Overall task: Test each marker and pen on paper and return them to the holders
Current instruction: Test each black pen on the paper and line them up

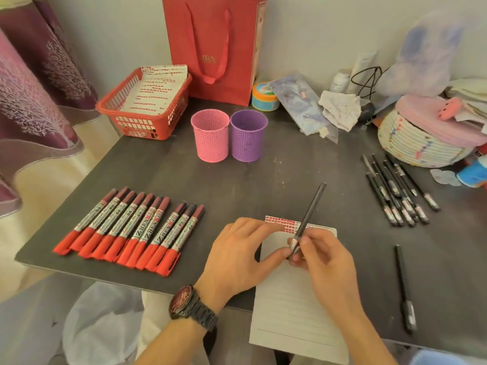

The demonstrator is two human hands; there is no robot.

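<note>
Head view: the right hand [325, 262] has its fingers [303, 242] curled round a black pen [311, 206], grasping it near its lower end. The pen tilts up and away, its far tip over the bare bench [237, 177] and its lower end over the paper. The left hand [242, 248] lies palm down, its fingers loosely bent and released, with the thumb tip touching the pen's lower end; the forefinger reaches toward the pen without meeting it. A dark wristwatch [192, 308] sits on the left wrist.

The lined paper [284, 309] lies under both hands at the bench's near edge, with rows of small red marks [279, 222] along its top. A row of red-capped markers [126, 233] lies side by side to the left. A cluster of black pens [398, 192] lies at the right, and one more black pen [404, 288] lies alone nearer the edge. The pink holder [210, 135] and purple holder [248, 135] stand upright, just beside each other, toward the back. A red basket [123, 127] holding marked sheets sits at the back left, beside a red bag [216, 46].
</note>
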